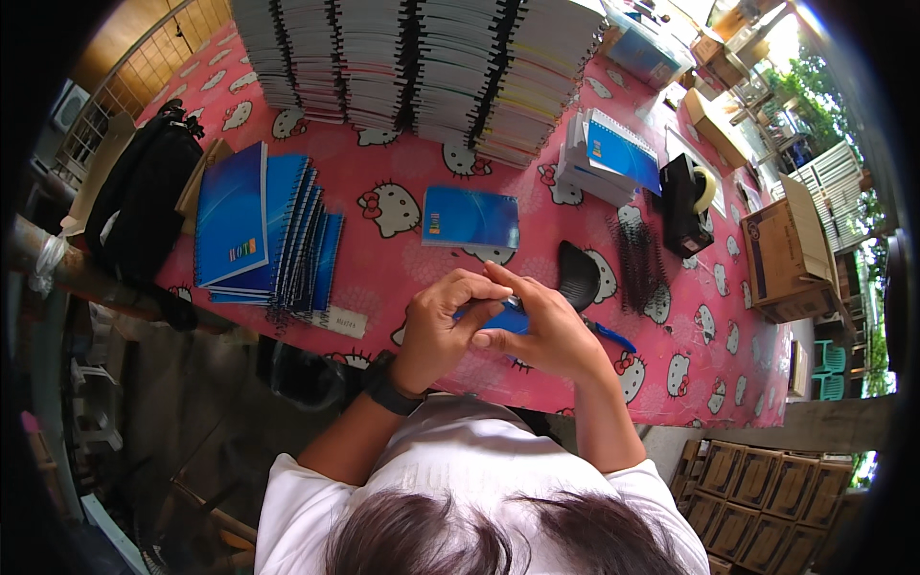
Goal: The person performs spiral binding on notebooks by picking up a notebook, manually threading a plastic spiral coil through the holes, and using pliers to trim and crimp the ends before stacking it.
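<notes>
My left hand (pixel 443 321) and my right hand (pixel 551 331) meet above the near side of the table, fingers bent and fingertips touching. A small silvery bit shows by the right fingers, too small to name. Under and between the palms lies a blue-covered piece (pixel 506 319), probably a notebook, mostly hidden by the hands. Just beyond them a blue notebook (pixel 470 217) lies flat. Right of my right hand are blue-handled pliers (pixel 613 335), partly covered, and a black scoop-shaped object (pixel 578 275).
Blue spiral notebooks (pixel 254 225) are piled at left, beside a black bag (pixel 144 196). Tall stacks of bound paper (pixel 412 77) stand at the back. At right are stacked notebooks (pixel 613 153), black coils (pixel 637 259), a tape dispenser (pixel 688 206) and a cardboard box (pixel 791 254).
</notes>
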{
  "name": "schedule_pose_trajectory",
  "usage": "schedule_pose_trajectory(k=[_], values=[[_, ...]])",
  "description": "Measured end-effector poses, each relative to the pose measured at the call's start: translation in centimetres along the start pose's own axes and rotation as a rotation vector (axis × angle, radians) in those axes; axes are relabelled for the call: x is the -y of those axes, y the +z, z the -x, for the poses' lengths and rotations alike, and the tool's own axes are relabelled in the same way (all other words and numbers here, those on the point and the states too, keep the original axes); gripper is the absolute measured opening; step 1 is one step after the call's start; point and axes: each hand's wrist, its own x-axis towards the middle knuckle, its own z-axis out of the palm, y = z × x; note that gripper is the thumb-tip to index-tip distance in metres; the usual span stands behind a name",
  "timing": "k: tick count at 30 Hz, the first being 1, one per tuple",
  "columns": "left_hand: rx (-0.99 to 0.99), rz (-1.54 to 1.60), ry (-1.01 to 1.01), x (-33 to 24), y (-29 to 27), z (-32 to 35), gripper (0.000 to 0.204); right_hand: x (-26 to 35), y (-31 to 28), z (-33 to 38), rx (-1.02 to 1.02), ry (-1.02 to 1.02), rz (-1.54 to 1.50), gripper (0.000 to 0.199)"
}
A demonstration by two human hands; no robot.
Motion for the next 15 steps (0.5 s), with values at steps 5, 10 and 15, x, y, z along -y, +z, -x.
schedule_pose_trajectory(k=[5, 10, 15], values=[[-0.044, 0.151, -0.083, -0.1, -0.6, -0.4, 0.014, 0.6, -0.4, -0.1, -0.275, -0.08, -0.256, 0.039], [-0.013, 0.16, -0.151, -0.3, -1.2, -0.5, 0.014, 0.6, 0.4, 0.3, -0.381, -0.091, -0.235, 0.033], [-0.046, 0.207, -0.174, -0.9, -1.0, -0.4, 0.014, 1.2, 0.7, 0.1, -0.432, -0.148, -0.266, 0.025]])
